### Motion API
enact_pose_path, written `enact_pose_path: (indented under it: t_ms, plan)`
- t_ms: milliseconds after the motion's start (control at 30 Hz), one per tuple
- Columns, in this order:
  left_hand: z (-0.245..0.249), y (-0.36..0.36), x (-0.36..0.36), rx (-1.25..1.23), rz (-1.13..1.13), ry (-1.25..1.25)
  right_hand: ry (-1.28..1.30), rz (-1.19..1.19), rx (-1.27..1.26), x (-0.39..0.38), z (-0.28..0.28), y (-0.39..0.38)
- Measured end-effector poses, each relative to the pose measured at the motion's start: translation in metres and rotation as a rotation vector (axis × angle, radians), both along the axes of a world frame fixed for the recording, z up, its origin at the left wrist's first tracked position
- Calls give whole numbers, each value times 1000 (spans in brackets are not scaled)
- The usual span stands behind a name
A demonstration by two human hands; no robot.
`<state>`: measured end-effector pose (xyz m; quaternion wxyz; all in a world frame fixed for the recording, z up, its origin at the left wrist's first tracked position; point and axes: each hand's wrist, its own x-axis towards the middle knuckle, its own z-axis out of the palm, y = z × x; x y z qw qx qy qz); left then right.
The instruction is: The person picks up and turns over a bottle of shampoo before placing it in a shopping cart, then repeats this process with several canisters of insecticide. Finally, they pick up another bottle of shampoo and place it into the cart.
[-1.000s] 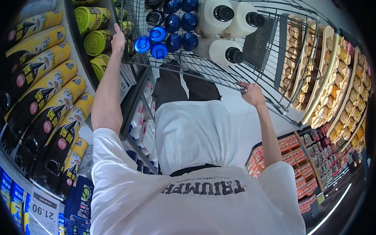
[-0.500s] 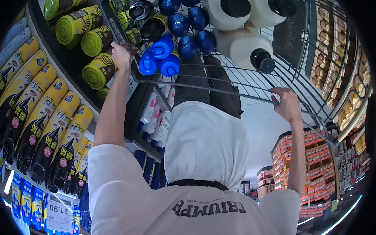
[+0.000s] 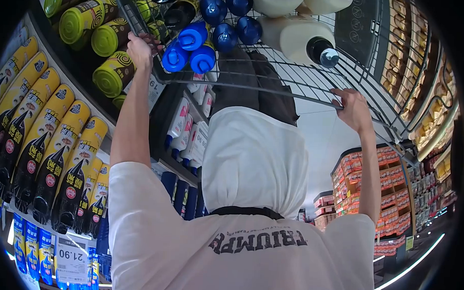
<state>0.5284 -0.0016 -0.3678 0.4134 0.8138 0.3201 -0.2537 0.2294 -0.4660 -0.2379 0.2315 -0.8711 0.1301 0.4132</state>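
Note:
A dark wire shopping cart point(image 3: 275, 91) spans the top of the view. My left hand point(image 3: 142, 51) is closed round the rim near its left corner. Farther right, my right hand point(image 3: 354, 106) has its fingers curled over the near rim. Just right of my left hand, inside the cart, are several bright-blue-capped bottles point(image 3: 194, 37). Dark blue rounded caps point(image 3: 225, 36) show behind them. Large off-white jugs point(image 3: 297, 40) with black caps lie or stand at the cart's middle right; the nearest cap point(image 3: 322, 52) faces toward me.
Along the left, a shelf holds yellow-and-black bottles point(image 3: 70, 170), with lime-lidded cans point(image 3: 107, 38) above them. A price card point(image 3: 73, 259) hangs low at left. To the right stand an orange-packed display rack point(image 3: 376, 193) and shelves of tan packages point(image 3: 434, 136). Pale floor point(image 3: 317, 117) shows beneath the cart.
My arms, the cart and its bottles all sit somewhat higher and slightly left in the view. Both hands keep their hold on the cart.

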Motion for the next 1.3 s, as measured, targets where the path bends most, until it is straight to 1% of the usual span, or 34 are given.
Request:
enact_pose_path:
  t_ms: [67, 133, 167, 267, 467, 667, 900, 1000, 1133, 1233, 1300]
  plan:
    - [-4, 3, 3, -3, 2, -11, 5, 2, 1, 4, 3, 0]
    - [-4, 3, 4, -32, 52, -51, 39, 13, 1, 9, 4, 2]
    - [-4, 4, 5, -43, 76, -69, -7, 24, -1, 8, 5, 3]
    - [-10, 12, 5, -49, 51, -77, 26, 31, -2, 14, 5, 5]
    - [3, 8, 7, -27, 44, -91, 53, 34, -26, 21, 7, 10]
    - [8, 10, 16, -11, 32, -102, -12, 42, -5, 18, -1, 15]
    - [9, 18, 28, 16, 13, -107, 12, 50, -5, 27, 3, 29]
    - [9, 22, 34, 43, -33, -95, -11, 40, -13, 25, 2, 32]
    - [6, 25, 38, 0, -19, -129, 60, 82, -17, 29, 3, 36]
    - [7, 28, 36, 0, -39, -110, 22, 73, -20, 26, 3, 37]
    - [9, 25, 36, -19, -13, -99, 7, 72, -19, 23, 2, 38]
